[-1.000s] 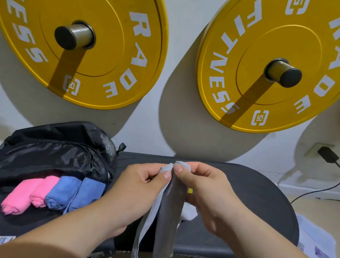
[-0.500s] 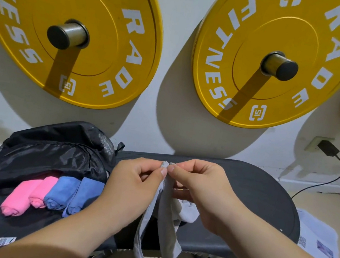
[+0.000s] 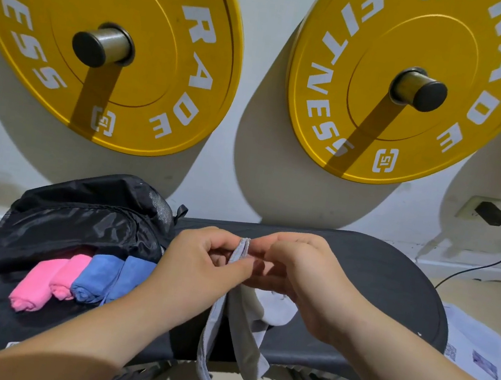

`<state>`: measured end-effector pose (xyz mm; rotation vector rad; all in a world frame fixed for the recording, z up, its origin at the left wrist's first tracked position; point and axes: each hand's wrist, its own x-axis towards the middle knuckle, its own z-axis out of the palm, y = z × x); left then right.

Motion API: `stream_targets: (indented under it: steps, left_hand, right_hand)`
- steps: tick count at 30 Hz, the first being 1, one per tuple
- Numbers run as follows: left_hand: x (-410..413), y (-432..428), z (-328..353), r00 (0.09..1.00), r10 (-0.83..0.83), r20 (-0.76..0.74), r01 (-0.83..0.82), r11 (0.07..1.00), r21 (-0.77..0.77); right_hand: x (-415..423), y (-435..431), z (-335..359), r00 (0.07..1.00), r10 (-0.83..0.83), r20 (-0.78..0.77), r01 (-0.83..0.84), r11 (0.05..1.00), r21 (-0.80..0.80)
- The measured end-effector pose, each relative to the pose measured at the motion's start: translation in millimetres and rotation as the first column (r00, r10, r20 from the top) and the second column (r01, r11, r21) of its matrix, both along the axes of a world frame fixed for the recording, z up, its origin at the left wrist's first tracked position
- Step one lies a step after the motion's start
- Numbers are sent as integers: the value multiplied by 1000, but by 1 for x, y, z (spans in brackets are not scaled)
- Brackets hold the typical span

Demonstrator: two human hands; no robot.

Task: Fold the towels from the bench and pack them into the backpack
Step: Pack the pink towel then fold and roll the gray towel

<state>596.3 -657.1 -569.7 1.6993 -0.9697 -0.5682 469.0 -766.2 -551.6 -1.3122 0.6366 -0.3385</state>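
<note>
Jointly, left hand (image 3: 200, 267) and right hand (image 3: 306, 280) in fingertip pinch on grey towel (image 3: 244, 332)

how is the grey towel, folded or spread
Half folded: left hand and right hand pinch the grey towel doubled at its top; the rest hangs loose.

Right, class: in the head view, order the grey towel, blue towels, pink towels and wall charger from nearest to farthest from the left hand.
1. grey towel, pinched in the left hand itself.
2. blue towels, just left, in the backpack.
3. pink towels, further left.
4. wall charger, far right on the wall.
</note>
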Motion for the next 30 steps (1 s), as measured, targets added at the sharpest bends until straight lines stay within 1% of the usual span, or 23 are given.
stream_targets:
  steps: [2,3,5,6,7,8,9,11,14,16,18,20,22,25,28,30]
  left_hand:
    - [3,-1,-1,997,34,64,-33,999,-9]
    - [4,0,0,994,46,96,-45,999,-15]
    - [6,1,2,995,34,98,-33,999,-9]
    - [6,1,3,997,5,77,-5,1000,0]
    - [6,2,5,998,-29,51,30,1000,-2]
    - [6,5,8,998,-57,23,57,998,-27]
    - [7,7,12,998,-68,5,68,996,-65]
    - [13,11,22,998,-59,-14,56,986,-156]
    - [21,17,36,993,-69,-101,36,955,-296]
    - [23,19,41,983,-101,-151,45,940,-337]
    - [25,19,41,981,-107,-164,45,938,-344]
    - [28,19,40,982,-104,-158,44,939,-342]
    - [30,18,41,978,-110,-176,41,934,-356]
    - [33,17,41,978,-107,-181,35,933,-359]
    - [38,17,39,984,-110,-141,53,932,-359]
    - [42,18,36,989,-98,-111,54,937,-344]
  right_hand:
    - [1,-1,0,1000,9,-8,-9,999,-34]
    - [1,-3,-1,999,-18,-26,15,995,-94]
    - [2,-11,-9,990,-104,-92,69,942,-327]
    - [2,-14,-12,986,-119,-114,61,907,-416]
    - [1,-17,-13,988,-96,-123,30,893,-449]
    - [1,-19,-12,992,-39,-118,-17,898,-441]
    - [2,-20,-11,995,35,-96,-71,914,-399]
    - [3,-18,-7,987,155,-52,-163,921,-353]
    - [7,-13,-6,980,198,6,-180,900,-398]
    - [10,-10,-7,975,222,7,-199,885,-421]
    - [13,-8,-10,968,249,-30,-238,875,-422]
    - [14,-6,-12,955,289,-70,-293,874,-388]
    - [12,-5,-18,922,374,-104,-386,859,-337]
    - [5,-3,-25,854,477,-209,-519,808,-279]
    - [1,-4,-25,835,498,-234,-542,817,-195]
    - [-3,-9,-25,812,492,-314,-567,793,-223]
